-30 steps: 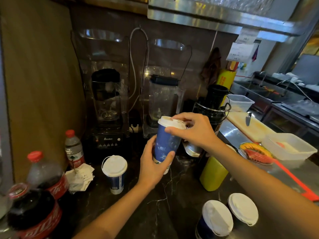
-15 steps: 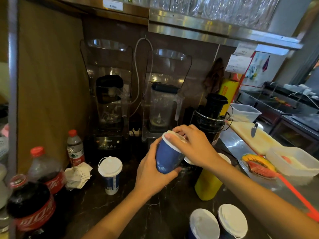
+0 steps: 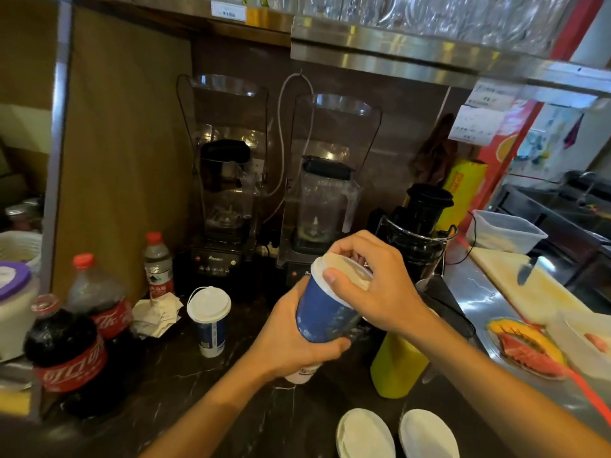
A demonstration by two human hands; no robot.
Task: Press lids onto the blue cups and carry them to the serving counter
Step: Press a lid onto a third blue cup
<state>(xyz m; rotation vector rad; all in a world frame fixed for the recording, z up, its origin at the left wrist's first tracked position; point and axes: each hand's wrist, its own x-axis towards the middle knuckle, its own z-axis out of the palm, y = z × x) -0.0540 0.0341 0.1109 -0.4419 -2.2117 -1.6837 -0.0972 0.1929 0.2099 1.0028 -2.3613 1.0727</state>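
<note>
We read the white Coca-Cola script on the red label of the cola bottle (image 3: 110, 317), and "Blendtec" faintly on the left blender (image 3: 216, 258) base; the notes (image 3: 481, 122) on the wall and the shelf tag (image 3: 228, 10) stay too blurred to read
</note>
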